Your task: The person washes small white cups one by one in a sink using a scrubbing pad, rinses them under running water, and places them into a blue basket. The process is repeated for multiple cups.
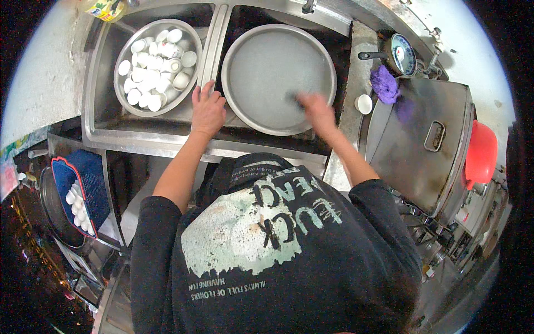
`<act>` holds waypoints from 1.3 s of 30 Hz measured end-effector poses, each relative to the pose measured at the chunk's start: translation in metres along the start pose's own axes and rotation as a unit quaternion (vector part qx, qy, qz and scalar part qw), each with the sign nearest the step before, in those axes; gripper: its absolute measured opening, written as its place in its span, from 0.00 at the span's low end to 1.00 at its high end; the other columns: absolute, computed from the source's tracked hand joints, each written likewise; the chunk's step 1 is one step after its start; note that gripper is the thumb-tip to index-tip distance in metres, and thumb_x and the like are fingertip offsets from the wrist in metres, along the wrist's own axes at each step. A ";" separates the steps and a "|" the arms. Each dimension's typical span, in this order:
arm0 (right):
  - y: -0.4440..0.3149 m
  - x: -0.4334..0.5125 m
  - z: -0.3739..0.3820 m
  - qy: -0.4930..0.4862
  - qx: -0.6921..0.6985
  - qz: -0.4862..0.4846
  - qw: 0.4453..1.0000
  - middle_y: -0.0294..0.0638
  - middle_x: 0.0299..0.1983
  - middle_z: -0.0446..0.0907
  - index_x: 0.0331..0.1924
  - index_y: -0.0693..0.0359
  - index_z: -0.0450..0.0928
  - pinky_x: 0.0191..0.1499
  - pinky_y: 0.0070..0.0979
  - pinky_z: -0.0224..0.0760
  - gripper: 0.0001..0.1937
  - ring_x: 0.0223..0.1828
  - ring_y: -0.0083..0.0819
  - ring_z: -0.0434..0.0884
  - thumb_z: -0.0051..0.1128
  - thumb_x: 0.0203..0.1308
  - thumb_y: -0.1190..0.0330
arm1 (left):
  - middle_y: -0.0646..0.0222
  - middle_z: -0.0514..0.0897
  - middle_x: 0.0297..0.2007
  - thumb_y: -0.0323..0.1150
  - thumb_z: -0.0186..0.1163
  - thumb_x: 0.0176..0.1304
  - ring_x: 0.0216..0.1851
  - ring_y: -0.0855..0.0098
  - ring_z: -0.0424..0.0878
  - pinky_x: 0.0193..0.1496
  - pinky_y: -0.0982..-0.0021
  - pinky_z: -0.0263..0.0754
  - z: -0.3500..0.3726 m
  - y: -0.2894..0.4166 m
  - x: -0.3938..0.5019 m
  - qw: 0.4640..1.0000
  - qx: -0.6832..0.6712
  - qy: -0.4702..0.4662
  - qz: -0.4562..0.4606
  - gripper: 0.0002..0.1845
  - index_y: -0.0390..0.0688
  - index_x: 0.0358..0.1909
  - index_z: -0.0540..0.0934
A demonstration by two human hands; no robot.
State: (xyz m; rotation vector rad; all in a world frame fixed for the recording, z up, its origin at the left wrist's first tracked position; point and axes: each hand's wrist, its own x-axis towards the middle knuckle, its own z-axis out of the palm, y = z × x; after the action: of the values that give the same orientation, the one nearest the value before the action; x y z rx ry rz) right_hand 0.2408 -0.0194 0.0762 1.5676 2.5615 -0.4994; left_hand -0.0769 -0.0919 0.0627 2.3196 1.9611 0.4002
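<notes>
My left hand (208,109) rests with spread fingers on the metal divider (213,50) of a stainless steel double sink and holds nothing. My right hand (318,112) is blurred over the near right part of a large round metal basin (226,79) in the right compartment. The basin holds greyish, cloudy-looking water (271,71). A dark blur lies by the right fingertips; whether it is a shadow or a held thing does not show. In the left compartment, a metal bowl (121,94) holds many small white cups (150,79).
One white cup (363,104) stands on the right ledge, near a purple scrubbing cloth (384,84) and a dark-handled pan (372,55). A metal lid (421,137) and red plastic bowl (482,152) are at right. A blue basket (89,179) holding white pieces is at lower left.
</notes>
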 end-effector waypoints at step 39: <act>0.005 0.039 0.008 -0.172 0.811 0.160 0.536 0.41 0.39 0.76 0.53 0.63 0.67 0.48 0.33 0.71 0.19 0.42 0.32 0.77 0.48 0.56 0.70 | 0.70 0.74 0.37 0.29 0.60 0.41 0.61 0.64 0.60 0.62 0.50 0.51 0.001 -0.001 -0.003 1.000 0.000 0.023 0.001 0.07 0.44 0.27 0.79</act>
State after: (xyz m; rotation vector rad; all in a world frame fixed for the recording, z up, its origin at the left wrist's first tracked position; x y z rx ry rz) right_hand 0.2266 0.0138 0.0578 1.5485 0.8329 -3.1251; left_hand -0.0783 -0.0948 0.0614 2.3347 1.9786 0.4571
